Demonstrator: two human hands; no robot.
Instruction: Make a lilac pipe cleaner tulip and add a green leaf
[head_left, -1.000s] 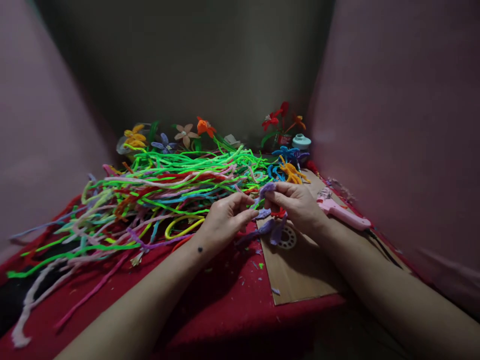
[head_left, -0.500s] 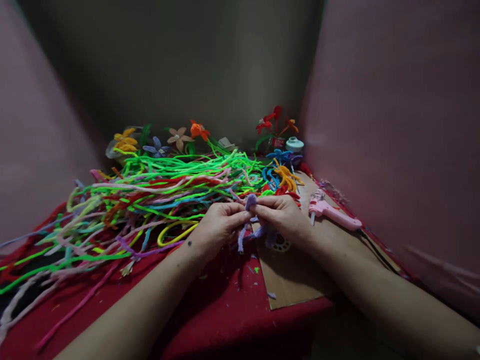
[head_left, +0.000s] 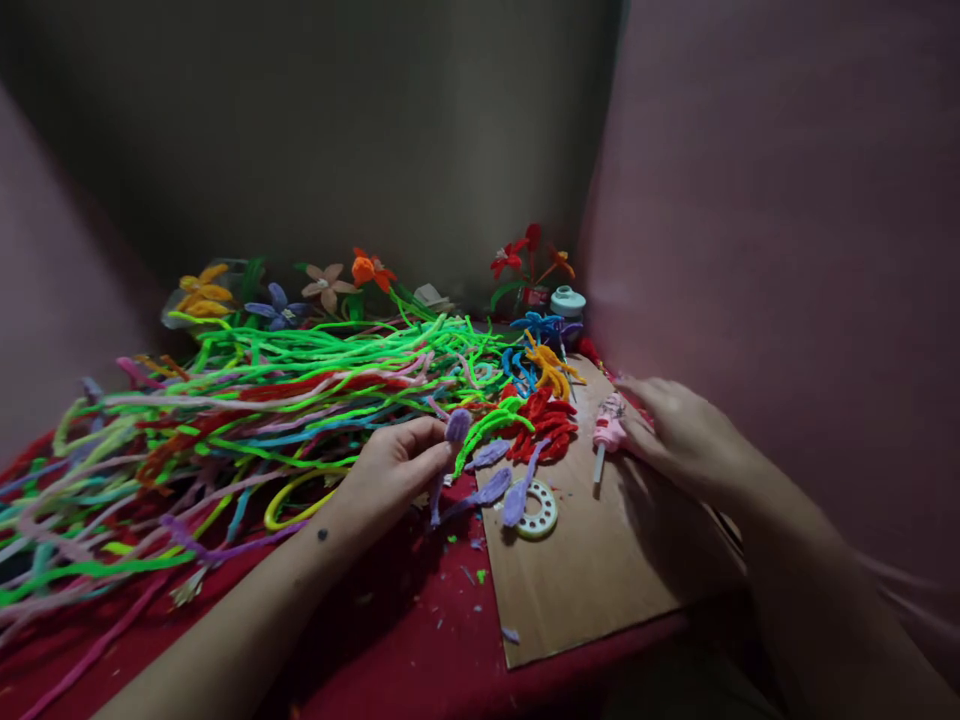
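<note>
A fuzzy purple pipe-cleaner petal [head_left: 458, 425] is pinched between the thumb and fingers of my left hand [head_left: 401, 470], its stem dangling below. My right hand [head_left: 686, 440] reaches over the handle of a pink glue gun [head_left: 611, 422], thumb and fingers apart on either side; whether it touches the handle is hard to make out. The gun lies on a cardboard sheet [head_left: 585, 590], a clear glue stick poking out toward me. Between my hands lie more purple petals [head_left: 495, 487] and a pale ring with holes [head_left: 546, 512].
A large heap of pipe cleaners [head_left: 300, 370] covers the left of the red cloth [head_left: 420, 620]. Red petals [head_left: 544, 425] and orange pieces [head_left: 553, 368] rest by the cardboard. Finished flowers [head_left: 326, 287] and a light-blue lidded jar [head_left: 568, 302] stand along the back.
My right hand has let go of the purple petal and moved right to the glue gun. My left hand keeps the petal. The view has shifted slightly to the right.
</note>
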